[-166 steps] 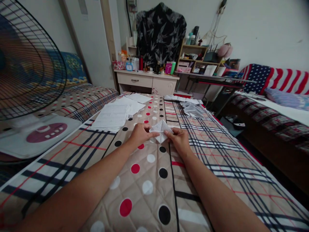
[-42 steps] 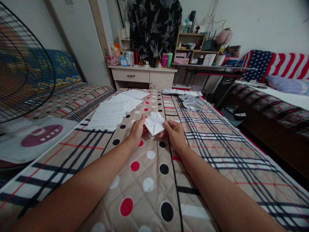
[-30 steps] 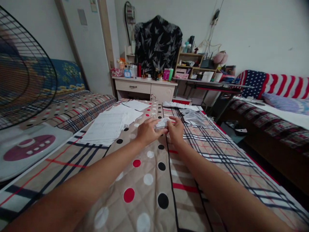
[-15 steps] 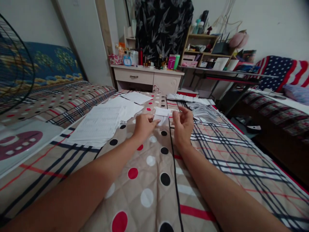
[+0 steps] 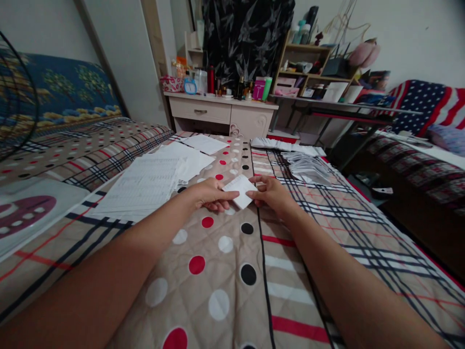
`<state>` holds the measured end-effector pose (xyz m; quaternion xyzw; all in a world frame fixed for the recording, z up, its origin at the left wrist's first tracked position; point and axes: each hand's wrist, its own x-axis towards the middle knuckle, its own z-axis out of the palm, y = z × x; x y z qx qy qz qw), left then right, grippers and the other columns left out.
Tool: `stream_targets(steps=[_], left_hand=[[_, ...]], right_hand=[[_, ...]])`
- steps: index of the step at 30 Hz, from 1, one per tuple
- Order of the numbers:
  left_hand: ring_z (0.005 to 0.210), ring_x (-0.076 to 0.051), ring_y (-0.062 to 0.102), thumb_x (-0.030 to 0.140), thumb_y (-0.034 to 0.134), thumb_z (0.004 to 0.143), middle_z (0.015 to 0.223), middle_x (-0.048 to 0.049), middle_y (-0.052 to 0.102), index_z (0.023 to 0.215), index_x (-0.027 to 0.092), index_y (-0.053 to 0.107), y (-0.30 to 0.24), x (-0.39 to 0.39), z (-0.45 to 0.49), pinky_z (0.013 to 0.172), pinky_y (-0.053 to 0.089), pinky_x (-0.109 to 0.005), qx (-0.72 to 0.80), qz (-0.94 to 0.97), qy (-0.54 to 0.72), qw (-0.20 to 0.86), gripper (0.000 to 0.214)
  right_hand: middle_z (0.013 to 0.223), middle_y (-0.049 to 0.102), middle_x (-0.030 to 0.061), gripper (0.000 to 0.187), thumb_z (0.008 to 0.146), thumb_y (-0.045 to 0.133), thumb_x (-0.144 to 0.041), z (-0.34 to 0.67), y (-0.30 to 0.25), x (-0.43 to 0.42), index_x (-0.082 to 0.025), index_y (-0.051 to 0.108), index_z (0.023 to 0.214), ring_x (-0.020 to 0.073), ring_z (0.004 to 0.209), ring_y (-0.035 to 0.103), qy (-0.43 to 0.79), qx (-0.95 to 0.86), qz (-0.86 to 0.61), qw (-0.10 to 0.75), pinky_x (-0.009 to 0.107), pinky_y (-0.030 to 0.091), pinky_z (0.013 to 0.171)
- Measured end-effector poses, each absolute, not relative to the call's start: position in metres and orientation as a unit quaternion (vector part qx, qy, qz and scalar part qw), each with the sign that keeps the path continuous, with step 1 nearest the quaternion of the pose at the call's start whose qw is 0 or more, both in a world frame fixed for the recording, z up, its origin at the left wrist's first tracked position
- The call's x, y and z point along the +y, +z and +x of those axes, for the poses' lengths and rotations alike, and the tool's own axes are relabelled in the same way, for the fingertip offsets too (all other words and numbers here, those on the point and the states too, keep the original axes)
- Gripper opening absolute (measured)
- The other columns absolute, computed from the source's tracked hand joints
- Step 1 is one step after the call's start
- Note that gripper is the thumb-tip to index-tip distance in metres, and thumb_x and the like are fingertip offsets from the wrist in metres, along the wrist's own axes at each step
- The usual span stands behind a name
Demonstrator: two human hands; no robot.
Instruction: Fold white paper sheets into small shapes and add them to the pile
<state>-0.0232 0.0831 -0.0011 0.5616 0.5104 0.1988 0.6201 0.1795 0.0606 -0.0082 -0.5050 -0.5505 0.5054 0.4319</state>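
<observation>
A small folded white paper (image 5: 240,190) is held between my two hands, just above the bedspread (image 5: 232,242). My left hand (image 5: 215,195) pinches its left corner, with the thumb on top and the fingers curled beneath. On the right corner my right hand (image 5: 271,194) grips with thumb and index finger. To the left lies a stack of printed sheets (image 5: 140,182), with blank-looking white sheets (image 5: 207,144) beyond it. Several folded paper strips (image 5: 308,167) are heaped to the right, and a row of folded papers (image 5: 286,145) lies behind them.
A white plastic bag with a maroon print (image 5: 27,213) rests at the far left, near a wire fan guard (image 5: 34,92). Past the bed's far edge stands a white dresser (image 5: 203,114) covered with bottles. A metal-legged table (image 5: 348,106) is at the back right.
The paper has come nearer, turned cornerwise and now looks like a compact folded square. My right hand, spread apart from it before, has closed on its right corner.
</observation>
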Motion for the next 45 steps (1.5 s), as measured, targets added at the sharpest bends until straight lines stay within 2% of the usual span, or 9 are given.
stream_targets(steps=[3, 8, 15, 21, 25, 31, 39, 42, 45], left_hand=[[0.032, -0.007, 0.043, 0.039, 0.083, 0.06, 0.045, -0.0022, 0.059, 0.06, 0.013, 0.067, -0.007, 0.091, -0.033, 0.031, 0.023, -0.018, 0.505, 0.624, 0.277, 0.528, 0.031], [0.05, -0.01, 0.051, 0.027, 0.083, 0.057, 0.06, -0.0008, 0.063, 0.073, 0.014, 0.073, -0.03, 0.099, -0.029, 0.046, 0.035, -0.021, 0.445, 0.705, 0.342, 0.434, 0.023], [0.055, -0.01, 0.049, 0.024, 0.083, 0.053, 0.064, 0.0021, 0.061, 0.077, 0.014, 0.071, -0.034, 0.095, -0.019, 0.051, 0.037, -0.021, 0.427, 0.734, 0.365, 0.381, 0.028], [0.051, -0.009, 0.047, 0.021, 0.078, 0.06, 0.059, 0.0029, 0.06, 0.078, 0.015, 0.074, -0.025, 0.09, -0.018, 0.049, 0.035, -0.021, 0.403, 0.752, 0.336, 0.399, 0.019], [0.052, -0.011, 0.05, 0.031, 0.076, 0.064, 0.059, 0.0018, 0.061, 0.076, 0.017, 0.075, -0.027, 0.093, -0.02, 0.047, 0.033, -0.021, 0.383, 0.79, 0.296, 0.377, 0.019], [0.051, -0.01, 0.047, 0.026, 0.079, 0.06, 0.056, 0.0031, 0.057, 0.07, 0.016, 0.072, -0.021, 0.092, -0.022, 0.047, 0.033, -0.02, 0.359, 0.807, 0.268, 0.384, 0.016], [0.058, -0.011, 0.055, 0.018, 0.077, 0.064, 0.063, 0.0017, 0.063, 0.074, 0.016, 0.073, -0.038, 0.082, -0.026, 0.054, 0.039, -0.022, 0.389, 0.809, 0.325, 0.296, 0.012], [0.06, -0.012, 0.056, 0.018, 0.075, 0.067, 0.065, 0.0007, 0.065, 0.072, 0.016, 0.073, -0.039, 0.078, -0.028, 0.056, 0.04, -0.022, 0.375, 0.822, 0.335, 0.266, 0.005], [0.057, -0.011, 0.056, 0.02, 0.077, 0.067, 0.062, 0.0006, 0.065, 0.07, 0.016, 0.073, -0.037, 0.076, -0.028, 0.053, 0.039, -0.022, 0.389, 0.816, 0.336, 0.265, 0.007]], right_hand=[[0.048, 0.056, -0.0093, 0.043, 0.055, 0.08, -0.016, 0.185, -0.007, 0.062, -0.018, 0.059, 0.092, 0.0082, 0.04, 0.05, 0.514, -0.57, -0.512, 0.386, 0.017, 0.039, 0.038], [0.053, 0.061, -0.0061, 0.032, 0.056, 0.079, -0.015, 0.184, -0.016, 0.068, -0.02, 0.061, 0.083, 0.0106, 0.042, 0.053, 0.482, -0.594, -0.524, 0.374, 0.02, 0.038, 0.039], [0.065, 0.065, -0.0026, 0.027, 0.051, 0.083, -0.018, 0.19, -0.025, 0.074, -0.021, 0.072, 0.076, 0.0116, 0.058, 0.052, 0.248, -0.72, -0.529, 0.375, 0.022, 0.037, 0.052], [0.055, 0.06, -0.0034, 0.009, 0.061, 0.076, -0.024, 0.187, -0.022, 0.072, -0.018, 0.07, 0.065, 0.0094, 0.05, 0.046, 0.307, -0.711, -0.522, 0.357, 0.022, 0.031, 0.047], [0.047, 0.052, -0.0049, 0.022, 0.063, 0.075, -0.031, 0.187, -0.015, 0.068, -0.018, 0.061, 0.051, 0.0074, 0.042, 0.039, 0.378, -0.701, -0.51, 0.325, 0.021, 0.024, 0.04], [0.059, 0.063, -0.0031, 0.017, 0.054, 0.08, -0.024, 0.19, -0.009, 0.063, -0.017, 0.066, 0.061, 0.0104, 0.05, 0.051, 0.496, -0.685, -0.466, 0.26, 0.022, 0.037, 0.047], [0.058, 0.051, -0.0048, 0.014, 0.067, 0.073, -0.022, 0.187, -0.022, 0.045, -0.016, 0.061, 0.064, 0.0091, 0.054, 0.043, 0.354, -0.745, -0.463, 0.325, 0.022, 0.032, 0.051], [0.065, 0.056, -0.0016, 0.014, 0.072, 0.07, -0.021, 0.186, -0.025, 0.034, -0.016, 0.06, 0.063, 0.0114, 0.061, 0.049, 0.257, -0.771, -0.46, 0.358, 0.024, 0.036, 0.057], [0.075, 0.064, 0.0015, 0.005, 0.079, 0.066, -0.021, 0.185, -0.027, 0.031, -0.017, 0.068, 0.078, 0.0137, 0.067, 0.055, 0.211, -0.78, -0.456, 0.372, 0.026, 0.039, 0.062]])
